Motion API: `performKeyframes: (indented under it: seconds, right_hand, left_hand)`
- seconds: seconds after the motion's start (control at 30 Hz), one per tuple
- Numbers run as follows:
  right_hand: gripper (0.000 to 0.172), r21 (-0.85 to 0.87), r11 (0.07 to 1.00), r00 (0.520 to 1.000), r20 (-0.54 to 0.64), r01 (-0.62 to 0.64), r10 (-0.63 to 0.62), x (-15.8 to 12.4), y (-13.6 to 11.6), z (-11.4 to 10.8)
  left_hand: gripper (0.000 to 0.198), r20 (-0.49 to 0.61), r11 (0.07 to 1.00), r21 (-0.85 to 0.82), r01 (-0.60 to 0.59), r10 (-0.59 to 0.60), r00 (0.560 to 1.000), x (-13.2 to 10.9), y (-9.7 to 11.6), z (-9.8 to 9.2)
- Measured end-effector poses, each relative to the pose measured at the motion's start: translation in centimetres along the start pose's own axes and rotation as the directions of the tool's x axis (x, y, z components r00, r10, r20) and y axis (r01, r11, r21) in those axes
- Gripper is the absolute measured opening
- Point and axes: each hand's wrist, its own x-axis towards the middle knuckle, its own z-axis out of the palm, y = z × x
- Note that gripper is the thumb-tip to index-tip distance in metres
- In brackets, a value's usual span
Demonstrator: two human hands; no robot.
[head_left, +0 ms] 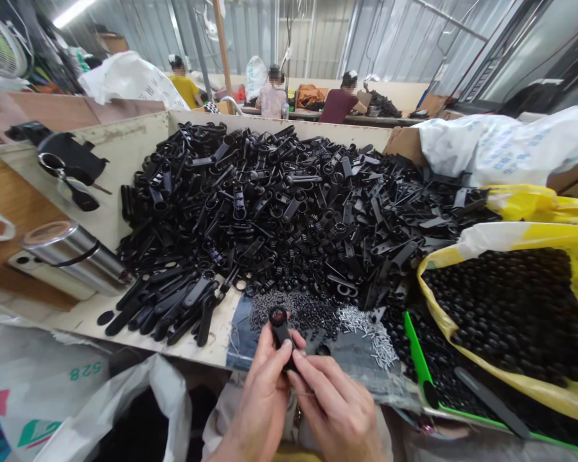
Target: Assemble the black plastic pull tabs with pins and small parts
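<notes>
Just past the table's near edge, my left hand point(262, 385) is closed around a black plastic part with a ring-shaped end point(280, 325). The ring end points away from me. My right hand point(337, 398) has its thumb and fingers pinched at the part's near end; whether it grips the part itself or a small piece there is hidden. Beyond my hands lie small black pieces point(318, 312), greyish bits point(272, 305) and a scatter of silver pins point(373, 333) on a dark sheet point(241, 337).
A big heap of black plastic parts point(270, 192) fills the table, with longer parts point(164, 308) grouped at left beside a steel flask point(77, 253). At right are a yellow sack of black balls point(510, 301) and a green-edged tray point(417, 362). Several people sit farther back.
</notes>
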Motion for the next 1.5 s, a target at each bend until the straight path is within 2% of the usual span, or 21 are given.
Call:
performKeyframes:
  seconds: [0.13,0.27,0.43,0.53,0.63,0.7,0.77,0.8,0.87,0.9,0.93,0.97,1.07,1.1,1.2,1.27,1.33,1.4,1.43,1.5]
  right_hand:
    - [0.032,0.017,1.0,1.0,0.013,0.013,-0.013,-0.2,0.0,-0.2]
    - [0.031,0.028,1.0,1.0,0.016,-0.011,0.011,-0.2,0.0,0.0]
    - [0.028,0.005,1.0,0.997,-0.074,0.001,0.0,0.0,-0.4,0.7]
    - [0.026,0.059,0.998,0.998,-0.059,-0.007,0.011,0.4,-0.4,0.3]
    - [0.021,0.186,0.964,0.982,0.051,-0.189,0.183,1.3,0.4,-1.2]
    - [0.021,0.259,0.883,0.92,0.109,-0.392,0.377,2.3,1.2,-2.2]
    - [0.025,0.38,0.73,0.823,0.255,-0.568,0.508,3.2,2.0,-2.6]
    - [0.028,0.456,0.618,0.768,0.376,-0.641,0.518,3.5,2.2,-2.6]
    - [0.034,0.555,0.365,0.664,0.605,-0.747,0.44,3.8,2.4,-2.2]
    - [0.036,0.572,0.268,0.63,0.67,-0.775,0.394,3.7,2.3,-1.9]
    - [0.037,0.576,0.216,0.612,0.698,-0.788,0.371,3.5,2.2,-1.6]
    - [0.037,0.579,0.212,0.613,0.694,-0.787,0.379,3.3,2.0,-1.3]
    - [0.034,0.56,0.316,0.641,0.626,-0.766,0.444,2.3,1.7,-0.7]
    - [0.034,0.549,0.346,0.648,0.607,-0.761,0.461,2.1,1.6,-0.6]
    - [0.033,0.538,0.432,0.689,0.539,-0.724,0.484,1.9,1.4,-0.7]
    - [0.029,0.542,0.51,0.743,0.443,-0.668,0.502,2.0,1.4,-1.2]
    - [0.027,0.538,0.559,0.771,0.357,-0.631,0.527,2.1,1.4,-1.5]
    - [0.029,0.536,0.547,0.754,0.319,-0.643,0.574,2.2,1.7,-1.5]
    - [0.031,0.536,0.527,0.736,0.318,-0.66,0.598,2.2,1.8,-1.3]
    - [0.034,0.534,0.494,0.708,0.334,-0.686,0.622,2.4,2.0,-0.5]
  left_hand:
    - [0.048,-0.023,1.0,-0.011,0.009,-0.01,1.0,0.1,-0.3,-0.5]
    - [0.051,-0.071,1.0,-0.021,0.008,-0.01,0.997,0.0,-0.8,-0.2]
    - [0.054,-0.185,0.998,-0.048,-0.031,0.021,0.982,0.0,-1.7,0.5]
    - [0.052,-0.106,0.992,0.082,-0.091,0.1,0.989,0.4,-1.6,-0.1]
    - [0.049,-0.002,0.957,0.258,-0.133,0.138,0.99,0.8,-1.3,-1.4]
    - [0.048,0.085,0.931,0.34,-0.13,0.108,0.991,0.9,-1.1,-2.0]
    - [0.05,0.195,0.904,0.408,-0.128,0.051,0.98,0.6,-0.7,-2.3]
    - [0.05,0.24,0.886,0.445,-0.132,0.024,0.971,0.4,-0.5,-2.4]
    - [0.048,0.288,0.832,0.535,-0.15,-0.012,0.958,-0.3,-0.1,-2.2]
    - [0.045,0.298,0.792,0.587,-0.167,-0.019,0.954,-0.7,0.0,-2.1]
    - [0.042,0.297,0.75,0.631,-0.197,0.001,0.955,-1.2,0.1,-2.1]
    - [0.039,0.281,0.716,0.659,-0.232,0.051,0.958,-1.6,0.0,-2.1]
    - [0.034,0.211,0.67,0.678,-0.304,0.218,0.953,-2.3,-0.5,-2.3]
    - [0.034,0.191,0.671,0.68,-0.295,0.225,0.955,-2.4,-0.7,-2.3]
    - [0.035,0.209,0.677,0.701,-0.224,0.106,0.972,-2.2,-0.4,-2.3]
    - [0.03,0.333,0.611,0.719,-0.332,0.116,0.936,-1.8,0.2,-2.0]
    - [0.027,0.506,0.449,0.704,-0.55,0.226,0.832,-1.5,0.9,-2.0]
    - [0.032,0.594,0.275,0.679,-0.681,0.34,0.729,-1.2,1.3,-2.2]
    - [0.036,0.6,0.217,0.681,-0.699,0.381,0.703,-1.1,1.4,-2.4]
    - [0.039,0.595,0.136,0.703,-0.698,0.425,0.682,-0.9,1.6,-3.0]
